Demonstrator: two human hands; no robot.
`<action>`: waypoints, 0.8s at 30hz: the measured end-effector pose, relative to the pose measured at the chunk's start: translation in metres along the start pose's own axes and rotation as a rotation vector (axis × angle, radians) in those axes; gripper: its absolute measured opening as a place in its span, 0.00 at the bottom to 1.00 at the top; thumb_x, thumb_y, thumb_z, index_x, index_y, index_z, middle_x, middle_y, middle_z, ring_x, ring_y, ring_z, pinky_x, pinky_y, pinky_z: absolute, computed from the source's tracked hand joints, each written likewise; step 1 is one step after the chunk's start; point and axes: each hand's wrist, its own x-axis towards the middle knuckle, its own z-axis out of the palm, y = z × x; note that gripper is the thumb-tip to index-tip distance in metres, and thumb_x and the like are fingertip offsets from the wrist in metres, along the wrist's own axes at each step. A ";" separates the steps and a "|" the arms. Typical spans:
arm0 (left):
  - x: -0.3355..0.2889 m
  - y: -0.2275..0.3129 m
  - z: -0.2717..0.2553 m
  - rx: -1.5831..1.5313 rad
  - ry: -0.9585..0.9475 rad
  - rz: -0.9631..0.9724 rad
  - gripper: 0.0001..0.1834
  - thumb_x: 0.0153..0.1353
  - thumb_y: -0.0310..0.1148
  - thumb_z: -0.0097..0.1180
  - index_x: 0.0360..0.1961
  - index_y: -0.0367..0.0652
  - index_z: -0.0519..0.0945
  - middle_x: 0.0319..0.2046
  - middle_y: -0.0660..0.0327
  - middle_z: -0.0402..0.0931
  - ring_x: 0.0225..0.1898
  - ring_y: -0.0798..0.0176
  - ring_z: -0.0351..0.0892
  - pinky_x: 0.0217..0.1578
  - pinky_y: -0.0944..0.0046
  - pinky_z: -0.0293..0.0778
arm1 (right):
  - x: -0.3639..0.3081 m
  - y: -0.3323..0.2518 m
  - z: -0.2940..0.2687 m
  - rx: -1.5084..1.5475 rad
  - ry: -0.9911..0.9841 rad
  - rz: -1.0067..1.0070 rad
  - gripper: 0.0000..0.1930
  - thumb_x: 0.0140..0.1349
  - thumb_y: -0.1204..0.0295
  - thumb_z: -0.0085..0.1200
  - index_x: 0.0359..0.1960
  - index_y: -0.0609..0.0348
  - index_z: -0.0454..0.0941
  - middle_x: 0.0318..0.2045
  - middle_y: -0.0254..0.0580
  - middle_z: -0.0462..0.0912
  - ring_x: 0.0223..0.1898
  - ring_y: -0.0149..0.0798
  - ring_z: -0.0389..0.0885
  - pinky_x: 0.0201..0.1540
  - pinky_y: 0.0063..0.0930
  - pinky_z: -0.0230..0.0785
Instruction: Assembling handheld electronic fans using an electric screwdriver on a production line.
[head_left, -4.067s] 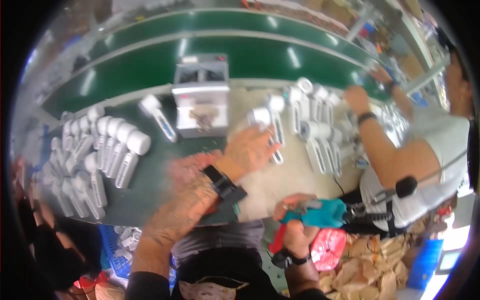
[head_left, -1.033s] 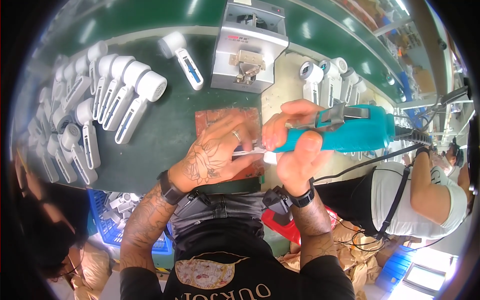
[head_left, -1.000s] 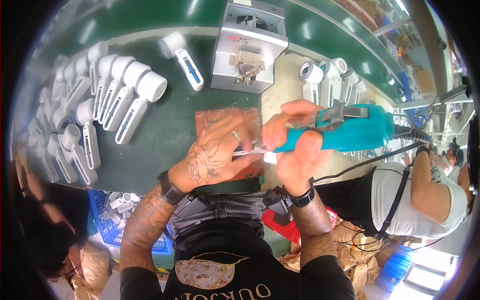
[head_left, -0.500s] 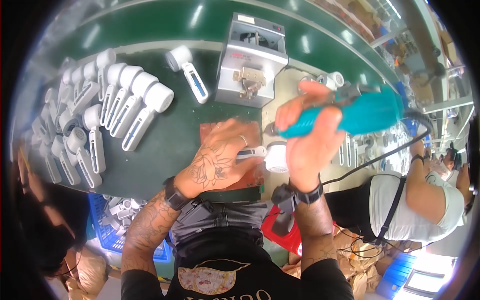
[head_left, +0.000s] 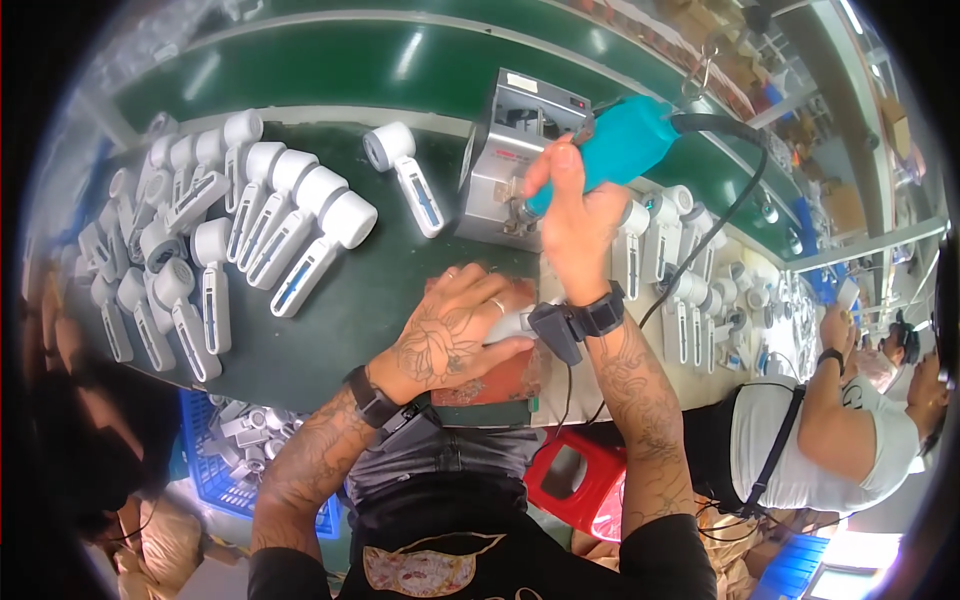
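Note:
My right hand (head_left: 580,225) is wrapped round a teal electric screwdriver (head_left: 630,145). The tool's tip points down and left, up against the front of a grey box-shaped screw feeder (head_left: 490,165); whether it touches, I cannot tell. On a reddish-brown mat (head_left: 475,392), my left hand (head_left: 450,330) grips a white handheld piece (head_left: 508,327). Most of that piece is hidden by my fingers and the device on my right wrist. Beyond my left hand lies a similar white piece (head_left: 420,195), with a round head and a slotted handle.
Rows of similar white pieces (head_left: 270,230) cover the bench's left side, and more (head_left: 685,310) stand at the right. The screwdriver's black cable (head_left: 735,205) loops beside my right forearm. Below are a blue basket (head_left: 215,470) of parts and a red stool (head_left: 600,465). People sit on both sides.
My right hand has carried the screwdriver away from the white piece, up and left to the screw feeder. My left hand stays on the piece on the mat. The whole view has shifted slightly.

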 end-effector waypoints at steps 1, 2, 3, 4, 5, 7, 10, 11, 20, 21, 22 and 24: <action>0.001 0.000 0.002 -0.004 -0.004 0.005 0.23 0.56 0.45 0.64 0.49 0.43 0.80 0.43 0.60 0.75 0.46 0.54 0.72 0.49 0.52 0.69 | -0.001 -0.001 -0.002 0.001 0.006 0.034 0.13 0.72 0.64 0.50 0.37 0.63 0.75 0.22 0.34 0.77 0.25 0.27 0.74 0.30 0.23 0.66; 0.001 0.001 0.003 0.015 0.034 0.007 0.24 0.55 0.45 0.64 0.50 0.44 0.79 0.42 0.60 0.75 0.46 0.54 0.72 0.49 0.52 0.68 | -0.002 0.000 -0.002 -0.005 0.013 0.034 0.13 0.72 0.64 0.50 0.37 0.63 0.75 0.22 0.34 0.77 0.25 0.27 0.74 0.30 0.23 0.66; 0.000 0.001 0.004 0.035 0.069 0.008 0.25 0.55 0.45 0.65 0.50 0.44 0.79 0.42 0.60 0.75 0.46 0.54 0.72 0.49 0.52 0.68 | -0.003 0.001 0.000 0.008 -0.017 0.026 0.13 0.73 0.64 0.49 0.37 0.63 0.75 0.22 0.35 0.77 0.25 0.27 0.75 0.30 0.23 0.66; -0.001 0.001 0.005 0.030 0.062 0.012 0.25 0.55 0.45 0.65 0.50 0.44 0.79 0.42 0.60 0.75 0.46 0.54 0.72 0.49 0.52 0.68 | -0.004 0.002 0.000 0.020 -0.047 0.019 0.12 0.73 0.65 0.49 0.38 0.63 0.75 0.22 0.35 0.77 0.25 0.27 0.75 0.30 0.23 0.66; -0.002 0.000 0.005 0.016 0.055 -0.030 0.24 0.53 0.44 0.67 0.49 0.45 0.80 0.42 0.60 0.76 0.47 0.53 0.72 0.52 0.50 0.67 | -0.006 -0.001 -0.002 -0.026 -0.089 0.066 0.13 0.73 0.64 0.48 0.39 0.64 0.75 0.22 0.34 0.77 0.24 0.27 0.75 0.29 0.23 0.66; -0.005 0.001 0.005 0.000 0.051 -0.092 0.23 0.51 0.42 0.69 0.47 0.46 0.82 0.43 0.61 0.77 0.49 0.53 0.73 0.55 0.48 0.66 | -0.020 -0.018 -0.006 -0.028 -0.060 0.116 0.14 0.73 0.64 0.48 0.40 0.64 0.76 0.21 0.34 0.77 0.24 0.28 0.75 0.29 0.24 0.66; 0.003 0.004 0.005 -0.011 0.052 -0.064 0.22 0.50 0.40 0.69 0.47 0.46 0.82 0.43 0.62 0.77 0.48 0.53 0.72 0.53 0.50 0.67 | -0.043 -0.033 -0.031 -0.056 -0.040 0.121 0.17 0.74 0.62 0.46 0.43 0.67 0.76 0.21 0.34 0.76 0.24 0.29 0.75 0.28 0.25 0.66; 0.004 0.004 0.003 -0.017 0.036 -0.068 0.22 0.51 0.40 0.69 0.47 0.46 0.82 0.43 0.62 0.77 0.47 0.53 0.72 0.52 0.50 0.67 | -0.049 -0.032 -0.037 -0.046 -0.053 0.092 0.17 0.74 0.61 0.46 0.44 0.67 0.75 0.21 0.35 0.76 0.24 0.29 0.75 0.28 0.25 0.66; 0.001 0.003 0.006 -0.014 0.037 -0.058 0.20 0.52 0.42 0.69 0.44 0.45 0.82 0.42 0.62 0.76 0.45 0.53 0.72 0.49 0.52 0.67 | -0.069 -0.027 -0.037 0.050 -0.045 0.153 0.18 0.73 0.61 0.50 0.43 0.69 0.73 0.21 0.37 0.75 0.24 0.31 0.75 0.28 0.27 0.67; 0.001 0.003 0.006 -0.016 0.033 -0.060 0.20 0.52 0.42 0.69 0.44 0.45 0.82 0.42 0.62 0.76 0.45 0.53 0.72 0.49 0.52 0.67 | -0.070 -0.025 -0.038 0.054 -0.058 0.148 0.17 0.72 0.61 0.50 0.41 0.68 0.72 0.21 0.37 0.75 0.24 0.32 0.75 0.28 0.27 0.67; 0.001 0.004 0.006 -0.018 0.031 -0.063 0.20 0.52 0.42 0.69 0.44 0.45 0.82 0.42 0.62 0.76 0.45 0.53 0.72 0.49 0.52 0.67 | -0.071 -0.022 -0.039 0.058 -0.070 0.144 0.17 0.72 0.61 0.51 0.39 0.67 0.72 0.22 0.38 0.75 0.24 0.32 0.75 0.28 0.27 0.68; 0.001 0.004 0.008 0.001 0.058 -0.044 0.19 0.52 0.43 0.69 0.40 0.43 0.81 0.41 0.61 0.76 0.44 0.52 0.71 0.48 0.51 0.67 | -0.074 -0.013 -0.038 0.102 -0.068 0.130 0.17 0.72 0.60 0.51 0.37 0.66 0.71 0.22 0.38 0.74 0.24 0.32 0.74 0.28 0.27 0.68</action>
